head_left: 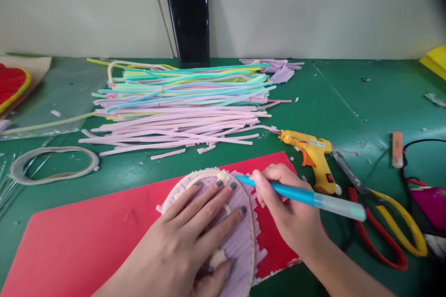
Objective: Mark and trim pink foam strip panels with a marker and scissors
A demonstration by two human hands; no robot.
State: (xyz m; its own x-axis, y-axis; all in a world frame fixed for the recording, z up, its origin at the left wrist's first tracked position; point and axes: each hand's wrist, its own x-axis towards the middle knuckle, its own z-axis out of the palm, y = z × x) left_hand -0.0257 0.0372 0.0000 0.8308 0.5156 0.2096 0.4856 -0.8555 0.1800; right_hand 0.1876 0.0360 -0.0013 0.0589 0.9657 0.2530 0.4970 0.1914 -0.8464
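Note:
Fingers spread, my left hand (195, 227) lies flat on an oval piece (240, 232) made of side-by-side lilac pipe cleaners. A cream strip runs just inside its ragged edge, and small cream lumps sit on its surface, partly hidden under my fingers. In my right hand (289, 204) is a blue pen (296, 193) with a pale, see-through rear end. Its tip points left and meets the upper right part of the oval, near the cream strip. Beneath the oval lies a red board (94, 227), tilted across the table.
Bundled pastel pipe cleaners (184, 106) spread behind the board, with a dark phone (188, 18) leaning on the wall. To the right are a yellow glue gun (310, 153), large scissors (379, 213) and an orange lighter (397, 149). A tape-like roll (54, 150) lies left.

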